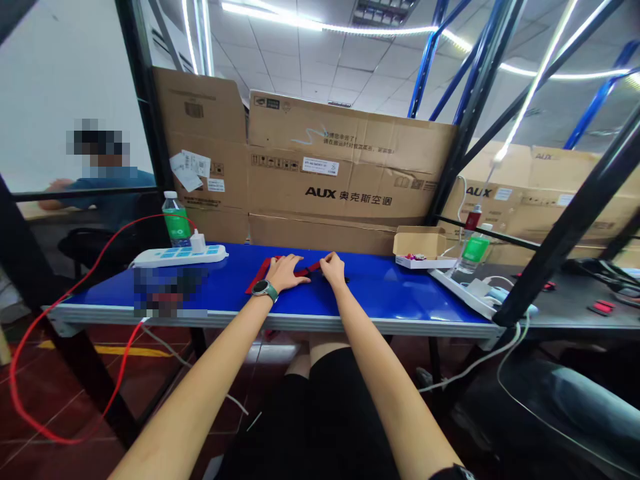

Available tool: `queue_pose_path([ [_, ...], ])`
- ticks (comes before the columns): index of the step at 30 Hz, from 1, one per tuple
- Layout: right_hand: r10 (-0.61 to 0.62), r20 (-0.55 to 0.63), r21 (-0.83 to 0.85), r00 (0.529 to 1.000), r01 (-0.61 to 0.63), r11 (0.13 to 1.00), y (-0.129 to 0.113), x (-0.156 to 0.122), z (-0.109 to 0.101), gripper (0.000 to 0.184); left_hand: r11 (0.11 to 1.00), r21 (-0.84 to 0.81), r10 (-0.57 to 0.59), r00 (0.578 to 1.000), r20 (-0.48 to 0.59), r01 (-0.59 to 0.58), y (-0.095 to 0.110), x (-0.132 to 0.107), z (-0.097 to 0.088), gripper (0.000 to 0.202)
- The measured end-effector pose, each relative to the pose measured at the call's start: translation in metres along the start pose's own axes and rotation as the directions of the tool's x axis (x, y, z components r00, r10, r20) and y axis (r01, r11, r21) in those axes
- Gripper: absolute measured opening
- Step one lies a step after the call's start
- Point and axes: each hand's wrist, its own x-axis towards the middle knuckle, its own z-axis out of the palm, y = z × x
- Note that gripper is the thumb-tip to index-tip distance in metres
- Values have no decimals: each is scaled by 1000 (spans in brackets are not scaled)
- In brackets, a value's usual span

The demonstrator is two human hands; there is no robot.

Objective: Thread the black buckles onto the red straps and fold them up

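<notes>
My left hand (284, 273), with a watch (264, 288) on its wrist, lies flat with its fingers stretched out on a flat red piece (254, 283) on the blue table top (390, 293). A narrow red strip (314, 267) with a dark part runs from near those fingers to my right hand (332, 268). The right fingers are closed in a pinch on the strip's end. Whether strip and flat piece are one thing I cannot tell, as my left hand covers the middle. Something small and dark shows just beside the right hand.
A white power strip (213, 255) and a water bottle (177, 223) stand at the left, where a red cable (65, 290) loops over the edge. On the right are an open small box (420, 248), another power strip (463, 293) and a bottle (475, 251). Cardboard (300, 190) walls the back.
</notes>
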Motion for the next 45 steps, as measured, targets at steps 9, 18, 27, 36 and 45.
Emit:
queue_pose_path([
  [9, -113, -67, 9, 991, 114, 993, 13, 8, 7, 10, 997, -69, 49, 993, 109, -42, -23, 5, 7, 22],
  [18, -405, 151, 443, 902, 304, 843, 1, 6, 12, 19, 890, -445, -10, 969, -248, -105, -26, 15, 10, 23],
  [27, -622, 88, 243, 778, 588, 771, -13, -9, 14, 22, 807, -576, -68, 947, -315, -133, -19, 12, 2, 23],
  [36, -495, 13, 317, 869, 466, 826, -13, -11, 20, 8, 867, -487, -74, 940, -332, -104, -14, 12, 2, 18],
  [45, -496, 48, 234, 867, 473, 849, -14, -14, 22, 7, 908, -413, -75, 942, -327, -71, -13, 11, -1, 14],
])
